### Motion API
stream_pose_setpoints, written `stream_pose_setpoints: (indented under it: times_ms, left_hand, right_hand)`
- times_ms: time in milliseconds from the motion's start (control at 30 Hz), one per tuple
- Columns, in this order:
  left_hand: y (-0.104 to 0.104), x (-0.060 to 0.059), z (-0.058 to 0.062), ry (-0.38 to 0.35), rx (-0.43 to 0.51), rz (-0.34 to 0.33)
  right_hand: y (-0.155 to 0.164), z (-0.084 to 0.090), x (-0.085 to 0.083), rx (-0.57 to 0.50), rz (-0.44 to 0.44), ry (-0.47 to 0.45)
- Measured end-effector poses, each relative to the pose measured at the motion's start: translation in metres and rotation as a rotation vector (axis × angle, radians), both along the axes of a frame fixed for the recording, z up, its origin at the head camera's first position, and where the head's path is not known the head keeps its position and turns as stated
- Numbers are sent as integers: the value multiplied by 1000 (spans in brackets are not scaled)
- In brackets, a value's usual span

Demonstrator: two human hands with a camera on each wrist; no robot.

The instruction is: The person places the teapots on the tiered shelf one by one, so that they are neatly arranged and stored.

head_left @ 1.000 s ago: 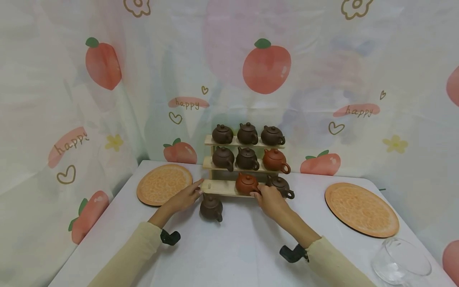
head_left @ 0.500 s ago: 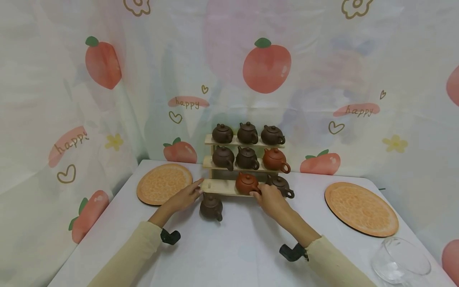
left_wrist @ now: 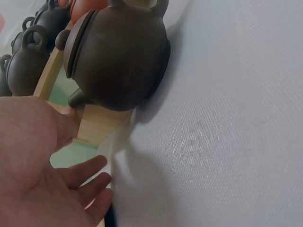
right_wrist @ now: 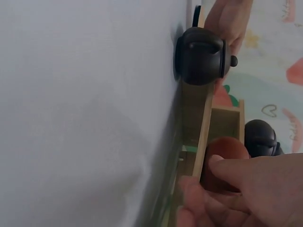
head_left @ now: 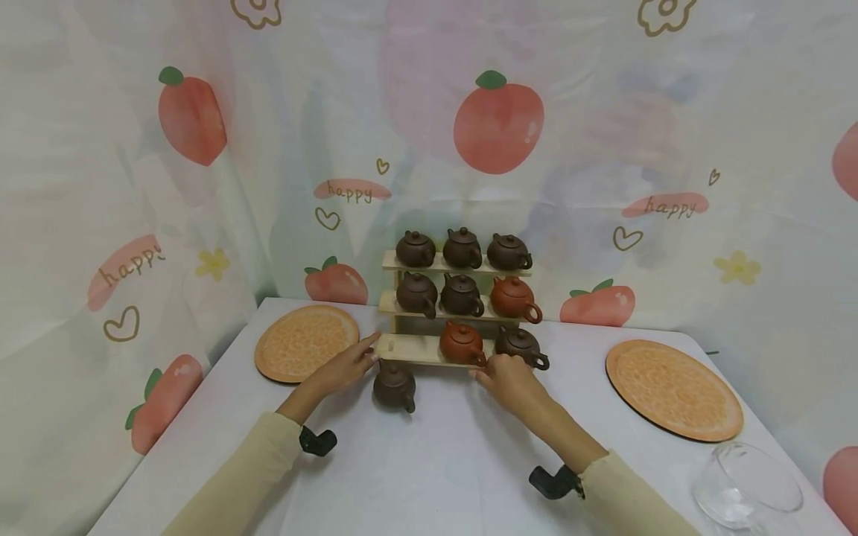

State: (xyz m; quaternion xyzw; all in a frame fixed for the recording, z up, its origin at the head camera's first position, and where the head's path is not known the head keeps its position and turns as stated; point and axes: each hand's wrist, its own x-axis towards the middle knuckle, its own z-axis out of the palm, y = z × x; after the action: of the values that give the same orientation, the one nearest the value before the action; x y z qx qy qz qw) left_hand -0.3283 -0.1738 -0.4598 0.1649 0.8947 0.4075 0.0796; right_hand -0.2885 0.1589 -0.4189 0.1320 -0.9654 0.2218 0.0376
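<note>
Risk is judged greatest at the near edge of the lowest shelf. Nearest to the camera, a dark brown clay teapot (head_left: 394, 385) stands upright on the white cloth-covered table (head_left: 436, 469), just in front of the left end of the three-tier pale wooden rack (head_left: 409, 350); in the left wrist view it appears pressed against the shelf edge. The left hand (head_left: 342, 370) is laid flat with fingers straight, its fingertips touching the rack's left end, and nothing is gripped by it. The right hand (head_left: 506, 376) is held at the front edge of the lowest shelf with loosely extended fingers; in the right wrist view a fingertip is seen against the reddish-orange clay teapot (head_left: 461, 344), but no grip around it is shown.

A nudge from that finger could tip the orange pot or push it into the dark brown teapot (head_left: 521, 346) just beside it at the shelf's right end. A sweep of the left hand could knock the pot on the cloth. A shove on the light rack could shake the six teapots on the two shelves behind. Two round orange woven mats (head_left: 304, 342) lie farther off toward the left and right edges, and a clear glass bowl (head_left: 747, 487) sits at the near right corner.
</note>
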Motion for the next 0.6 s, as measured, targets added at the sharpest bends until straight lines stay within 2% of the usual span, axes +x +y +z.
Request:
stream_pose_setpoints:
  times_ms: [133,200,367,600]
  left_hand:
    - [-1,0,0,3,2,-2]
    - [-1,0,-1,2,5,-2]
    - [-1,0,-1,6,4,-2]
    - [0,0,-1,14,8,-7]
  right_hand:
    - [0,-4,4,34,-5,-115]
    - [-2,-7,6,53,9,-143]
    - [-19,-11,15,49,83,-180]
    - [-61,-18,28,-41,233,-193]
